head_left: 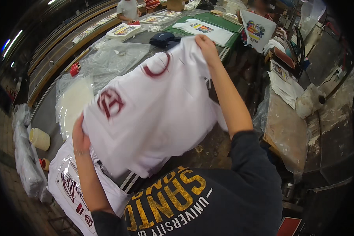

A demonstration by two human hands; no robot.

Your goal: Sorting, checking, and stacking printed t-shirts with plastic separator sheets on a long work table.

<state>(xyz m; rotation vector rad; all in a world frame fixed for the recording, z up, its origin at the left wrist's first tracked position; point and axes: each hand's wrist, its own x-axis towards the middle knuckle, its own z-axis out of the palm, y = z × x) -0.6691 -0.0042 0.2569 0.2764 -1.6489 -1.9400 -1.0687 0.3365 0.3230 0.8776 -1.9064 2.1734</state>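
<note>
A white T-shirt [157, 102] with maroon prints is stretched in the air between my two hands, its lower part hanging loose and blurred. My left hand [80, 135] grips its edge on the left, fingers partly behind the cloth. Farther off and higher, my right hand [207, 48] pinches the opposite upper corner. Below my left hand lies another white shirt [65, 161] with maroon prints, draped over the near left of the table.
Clear plastic sheeting [120, 55] and a dark folded cloth [161, 39] lie on the table beyond. A cream tub [39, 139] stands at left. Printed shirts [124, 30] are stacked at the back. Co-workers stand farther off; one holds up a printed white shirt [257, 31].
</note>
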